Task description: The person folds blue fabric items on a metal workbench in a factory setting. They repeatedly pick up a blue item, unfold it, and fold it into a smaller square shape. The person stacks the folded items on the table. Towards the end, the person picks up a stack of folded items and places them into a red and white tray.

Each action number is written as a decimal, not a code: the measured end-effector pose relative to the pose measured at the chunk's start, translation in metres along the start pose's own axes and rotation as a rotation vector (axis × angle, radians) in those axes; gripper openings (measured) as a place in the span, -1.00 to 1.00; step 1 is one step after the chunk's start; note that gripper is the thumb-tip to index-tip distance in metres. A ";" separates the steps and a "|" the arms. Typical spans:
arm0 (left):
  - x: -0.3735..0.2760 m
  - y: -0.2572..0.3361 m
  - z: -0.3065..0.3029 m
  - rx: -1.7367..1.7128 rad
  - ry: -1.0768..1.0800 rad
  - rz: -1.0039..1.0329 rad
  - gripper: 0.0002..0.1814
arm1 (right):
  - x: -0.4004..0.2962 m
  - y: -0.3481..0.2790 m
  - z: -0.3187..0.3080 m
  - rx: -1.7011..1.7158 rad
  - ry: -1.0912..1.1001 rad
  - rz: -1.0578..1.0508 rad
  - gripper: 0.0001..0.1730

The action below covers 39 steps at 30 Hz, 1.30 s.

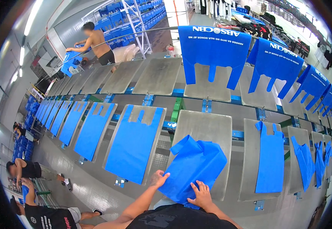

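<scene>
A crumpled blue fabric bag (197,163) lies on a grey flat printing board (223,123) right before me, one handle folded over at its top left. My left hand (159,178) is at the bag's lower left edge, thumb near the cloth and fingers curled; whether it pinches the edge I cannot tell. Spread on the bag's lower part, my right hand (200,194) rests with its fingers apart. On the board to the left, another blue bag (134,143) lies flat with its handles upward. To the right, a narrower, partly folded blue bag (270,160) lies on its own board.
Printed blue bags (214,48) hang from a line (143,31) above the far row of boards. Blue metal rails (237,134) link the boards. One person (100,45) handles a bag at the far left; other people (28,169) are at the lower left. A white ladder (137,28) stands behind.
</scene>
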State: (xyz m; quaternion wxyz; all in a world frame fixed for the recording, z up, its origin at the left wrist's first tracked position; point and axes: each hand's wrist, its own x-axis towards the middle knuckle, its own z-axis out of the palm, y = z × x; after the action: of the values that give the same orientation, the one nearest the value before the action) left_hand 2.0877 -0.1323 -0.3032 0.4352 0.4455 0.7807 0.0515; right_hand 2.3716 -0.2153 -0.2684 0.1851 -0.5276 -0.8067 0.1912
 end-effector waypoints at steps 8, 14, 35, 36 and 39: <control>-0.011 -0.053 0.023 0.045 0.150 0.003 -0.16 | -0.024 0.026 -0.002 0.222 -0.446 0.684 -0.31; -0.035 -0.049 0.011 -0.322 0.015 0.062 -0.48 | -0.042 0.020 -0.003 0.228 -0.690 0.795 -0.16; -0.168 0.048 -0.076 -1.210 -0.268 0.686 -0.84 | -0.036 -0.024 -0.071 1.711 0.303 0.618 -0.46; -0.168 0.050 -0.090 -1.206 -0.197 0.737 -0.87 | -0.032 -0.028 -0.099 1.683 0.369 0.561 -0.44; -0.181 0.060 -0.125 -1.141 -0.140 0.970 -0.90 | -0.021 -0.046 -0.176 1.519 0.495 0.323 -0.45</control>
State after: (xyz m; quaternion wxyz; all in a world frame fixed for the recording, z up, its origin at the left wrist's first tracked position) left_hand 2.0765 -0.1920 -0.0837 0.5758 0.4472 0.3194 0.6054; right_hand 2.4319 -0.2319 -0.0961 0.6354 -0.3948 -0.3067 0.5884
